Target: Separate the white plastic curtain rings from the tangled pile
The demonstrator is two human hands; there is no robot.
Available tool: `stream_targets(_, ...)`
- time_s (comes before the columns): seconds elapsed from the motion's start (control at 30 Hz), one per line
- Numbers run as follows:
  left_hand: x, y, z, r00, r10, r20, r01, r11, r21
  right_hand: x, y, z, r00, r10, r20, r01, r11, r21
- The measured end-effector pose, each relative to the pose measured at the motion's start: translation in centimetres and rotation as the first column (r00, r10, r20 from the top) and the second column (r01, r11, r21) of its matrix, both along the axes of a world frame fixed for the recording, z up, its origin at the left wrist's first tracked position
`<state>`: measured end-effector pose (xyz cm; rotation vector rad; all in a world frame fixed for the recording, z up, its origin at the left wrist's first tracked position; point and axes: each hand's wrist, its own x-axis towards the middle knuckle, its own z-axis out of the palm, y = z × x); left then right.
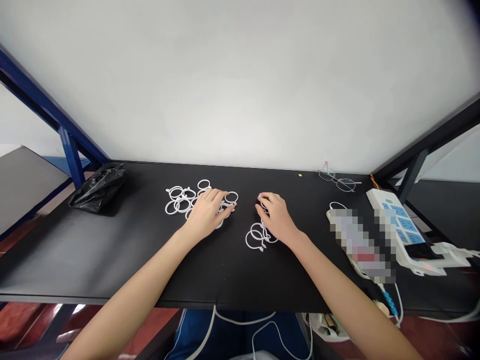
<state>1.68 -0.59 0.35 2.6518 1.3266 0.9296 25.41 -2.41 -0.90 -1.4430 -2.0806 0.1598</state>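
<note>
White plastic rings with small end tabs, like curtain rings, lie in two groups on a black table. My left hand (206, 212) rests palm down over the larger pile of rings (182, 204), with thumb and forefinger apart. It covers part of that pile, and one ring (231, 197) shows just beyond its fingertips. My right hand (276, 216) has its fingers curled around a white ring (264, 203), partly hidden by them. Below that hand is a smaller group of rings (255, 239), some overlapping.
A crumpled black plastic bag (99, 190) lies at the left. Eyeglasses (337, 181) sit at the back right. A phone (356, 245), partly blurred, and a white power strip (403, 227) with cables are on the right. A white cable (210, 327) hangs below the front edge.
</note>
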Motion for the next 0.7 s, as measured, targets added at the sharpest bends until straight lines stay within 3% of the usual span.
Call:
stream_targets(0.13,0.1,-0.1,0.1,0.999,-0.034,0.038,0.033,0.999,0.034,-0.3,0.0,0.5,0.977,0.002,-0.213,0.027,0.991,0.134)
stream_targets(0.27,0.2,-0.4,0.4,0.993,-0.095,0.076,0.09,0.994,0.06,-0.6,-0.2,1.2,0.93,0.044,-0.366,0.089,0.936,0.34)
stream_targets(0.37,0.5,-0.9,0.9,0.976,-0.189,0.111,0.176,0.978,0.115,-0.9,-0.6,1.7,0.892,0.115,-0.438,0.084,0.908,0.41)
stream_targets(0.5,1.1,-1.9,1.4,0.952,-0.27,0.143,0.248,0.957,0.153,-1.9,-1.7,2.1,0.818,0.198,-0.54,0.02,0.928,0.371)
stream_targets(0.63,1.5,-2.5,1.3,0.906,-0.365,0.217,0.366,0.93,0.036,-3.6,-3.6,2.5,0.609,0.258,-0.75,-0.155,0.966,0.207)
stream_targets(0.7,1.7,-2.7,1.1,0.876,-0.392,0.28,0.415,0.909,-0.028,-4.3,-4.3,2.6,0.551,0.258,-0.794,-0.199,0.964,0.175)
